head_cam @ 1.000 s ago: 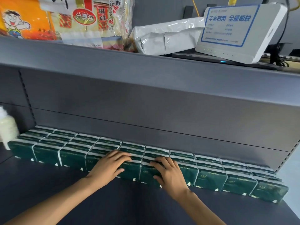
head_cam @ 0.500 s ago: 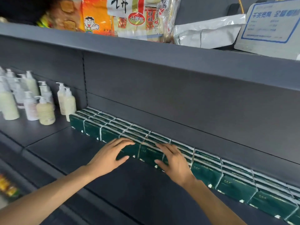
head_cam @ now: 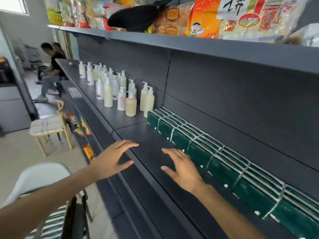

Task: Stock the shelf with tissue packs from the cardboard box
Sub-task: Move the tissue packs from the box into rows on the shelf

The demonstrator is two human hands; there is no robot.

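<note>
A long row of dark green tissue packs [head_cam: 203,144] lies flat against the back panel of the dark grey shelf [head_cam: 151,169], running from beside the bottles off to the lower right. My left hand [head_cam: 114,159] hovers open over the shelf's front edge, holding nothing. My right hand [head_cam: 181,167] is open over the bare shelf board, fingers spread, just in front of the packs and apart from them. No cardboard box is in view.
Several cream pump bottles [head_cam: 131,106] stand left of the packs. Snack bags [head_cam: 207,19] and a black object [head_cam: 136,18] fill the shelf above. A wooden chair [head_cam: 50,128], a white chair [head_cam: 38,178] and two seated people [head_cam: 51,69] are on the left.
Both hands have lifted off the tissue packs and drawn back toward the shelf's front edge. The view has swung left, bringing the aisle, chairs and people into sight.
</note>
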